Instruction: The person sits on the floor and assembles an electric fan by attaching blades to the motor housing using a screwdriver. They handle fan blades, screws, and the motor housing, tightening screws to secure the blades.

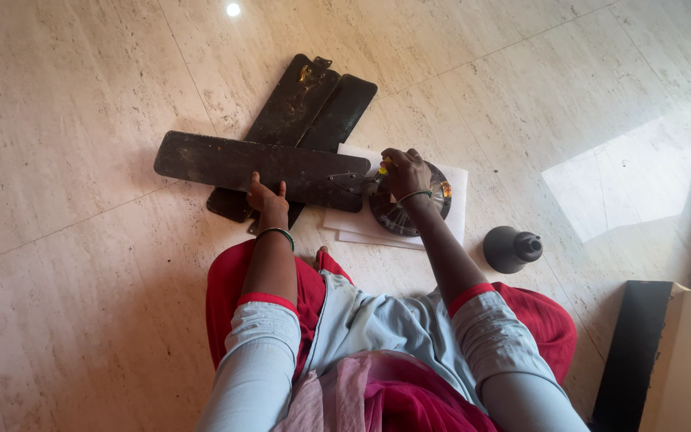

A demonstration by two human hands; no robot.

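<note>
I sit on a marble floor with a dark fan blade [225,162] lying crosswise in front of me. My left hand [267,198] grips its near edge. The blade's right end meets a round dark fan motor [393,214], which rests on white paper [457,204]. My right hand [405,172] is on top of the motor, closed around a yellow-handled screwdriver [382,169] at the blade's bracket. Two more dark blades [313,108] lie stacked under the first, pointing away from me.
A dark bell-shaped fan cover [510,248] stands on the floor to the right of the motor. At the lower right is a black and pale box-like piece of furniture [661,352]. A sunlit patch [621,180] lies on the floor to the right.
</note>
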